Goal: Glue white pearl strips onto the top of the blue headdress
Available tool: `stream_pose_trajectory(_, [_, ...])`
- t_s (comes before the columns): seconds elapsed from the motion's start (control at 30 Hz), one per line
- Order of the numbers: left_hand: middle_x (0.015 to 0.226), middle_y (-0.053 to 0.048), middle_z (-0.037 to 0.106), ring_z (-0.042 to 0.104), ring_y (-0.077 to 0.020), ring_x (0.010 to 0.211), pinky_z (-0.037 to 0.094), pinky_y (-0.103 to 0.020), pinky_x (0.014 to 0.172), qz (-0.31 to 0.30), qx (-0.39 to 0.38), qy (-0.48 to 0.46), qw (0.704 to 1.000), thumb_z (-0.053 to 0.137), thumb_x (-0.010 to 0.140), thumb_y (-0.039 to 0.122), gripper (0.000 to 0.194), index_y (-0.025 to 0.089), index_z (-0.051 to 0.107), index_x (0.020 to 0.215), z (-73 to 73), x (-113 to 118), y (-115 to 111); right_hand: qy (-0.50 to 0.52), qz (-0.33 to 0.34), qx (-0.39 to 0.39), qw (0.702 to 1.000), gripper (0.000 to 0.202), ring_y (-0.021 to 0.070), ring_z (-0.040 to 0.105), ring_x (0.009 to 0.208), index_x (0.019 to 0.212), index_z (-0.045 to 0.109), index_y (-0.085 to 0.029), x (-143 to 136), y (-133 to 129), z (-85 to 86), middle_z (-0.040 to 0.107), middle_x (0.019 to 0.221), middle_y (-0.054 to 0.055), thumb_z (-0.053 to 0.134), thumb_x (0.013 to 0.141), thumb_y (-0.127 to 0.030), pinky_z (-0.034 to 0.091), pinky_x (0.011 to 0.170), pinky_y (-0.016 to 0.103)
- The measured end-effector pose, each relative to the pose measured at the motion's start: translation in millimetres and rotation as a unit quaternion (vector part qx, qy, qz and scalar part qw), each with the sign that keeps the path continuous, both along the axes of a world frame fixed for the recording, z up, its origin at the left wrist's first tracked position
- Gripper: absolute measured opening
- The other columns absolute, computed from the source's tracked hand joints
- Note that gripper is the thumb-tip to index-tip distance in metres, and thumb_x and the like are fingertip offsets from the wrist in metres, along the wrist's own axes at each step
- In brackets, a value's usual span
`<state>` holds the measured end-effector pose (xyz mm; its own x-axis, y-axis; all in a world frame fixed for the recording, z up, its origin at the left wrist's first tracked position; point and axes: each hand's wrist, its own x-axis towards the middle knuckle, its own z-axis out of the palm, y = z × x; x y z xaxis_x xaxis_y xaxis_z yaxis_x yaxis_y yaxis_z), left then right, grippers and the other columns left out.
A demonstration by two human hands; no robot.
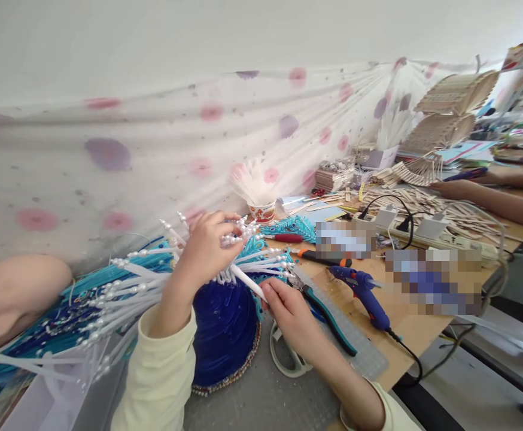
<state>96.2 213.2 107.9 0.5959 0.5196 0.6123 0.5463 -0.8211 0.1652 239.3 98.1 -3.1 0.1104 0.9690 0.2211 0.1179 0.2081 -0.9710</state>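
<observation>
A dark blue, dome-shaped piece (225,335) with a beaded lower edge stands on the grey cutting mat (265,395). White fuzzy stems (127,287) tipped with pearl beads fan out from its top, with turquoise loops among them. My left hand (210,248) is curled round some of the pearl-tipped stems above the dome; its fingertips are partly hidden. The thumb and fingers of my right hand (292,311) pinch the end of one thick white stem (248,281). Under that hand lie light-handled scissors (288,359), and beside it teal-handled pliers (333,326).
A blue glue gun (364,293) with a cord lies on the table's right. Behind it are a power strip (463,244) and scattered wooden sticks (423,203). A paper cup (261,211) holds clear sticks. Another person's hands (463,188) work at far right; a bare limb (19,299) shows at left.
</observation>
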Motion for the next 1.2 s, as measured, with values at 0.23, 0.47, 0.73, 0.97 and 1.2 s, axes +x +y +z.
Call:
stream_pose_trajectory(0.23, [0.119,-0.008,0.074,0.064,-0.0278,0.113,0.046,-0.05,0.104,-0.001,-0.006,-0.001,1.0,0.066,0.086,0.024,0.009,0.023,0.071,0.079,0.3,-1,0,-0.105,-0.02,0.071,0.992,0.025,0.0165,0.057,0.068,0.112,0.066,-0.02,2,5,-0.5,0.066,0.079,0.001,0.054,0.097,-0.035,0.041,0.061,0.026])
stream_pose_trajectory(0.47, [0.12,-0.01,0.073,0.064,-0.0281,0.114,0.045,-0.051,0.105,-0.003,-0.011,-0.002,1.0,0.065,0.087,0.027,0.011,0.021,0.071,0.079,1.9,-3,0,-0.183,-0.018,0.107,0.977,0.024,0.0219,0.068,0.084,0.106,0.075,-0.019,12,22,2.4,0.078,0.094,0.007,0.052,0.097,-0.022,0.047,0.075,0.031])
stream_pose_trajectory(0.73, [0.117,-0.008,0.074,0.065,-0.0265,0.113,0.046,-0.047,0.105,0.002,-0.006,0.002,1.0,0.065,0.087,0.027,0.011,0.022,0.07,0.079,1.0,-1,1,-0.21,-0.023,0.132,0.968,0.028,0.0196,0.065,0.075,0.106,0.074,-0.02,15,21,-0.7,0.076,0.083,0.005,0.048,0.098,-0.022,0.043,0.07,0.029])
stream_pose_trajectory(0.97, [0.117,-0.008,0.075,0.065,-0.0268,0.113,0.047,-0.046,0.103,0.003,0.0,0.004,1.0,0.066,0.087,0.029,0.011,0.022,0.071,0.081,-1.2,-1,2,-0.198,-0.008,0.127,0.972,0.026,0.0155,0.058,0.061,0.101,0.073,-0.019,16,19,-0.3,0.068,0.072,0.001,0.047,0.099,-0.026,0.039,0.061,0.025])
stream_pose_trajectory(1.2, [0.117,-0.008,0.075,0.065,-0.0264,0.112,0.047,-0.045,0.103,0.002,-0.001,0.002,1.0,0.067,0.087,0.028,0.01,0.022,0.071,0.08,-0.4,0,0,-0.183,0.013,0.12,0.976,0.028,0.0147,0.051,0.058,0.094,0.071,-0.017,20,23,0.7,0.063,0.067,0.0,0.046,0.099,-0.027,0.036,0.06,0.026])
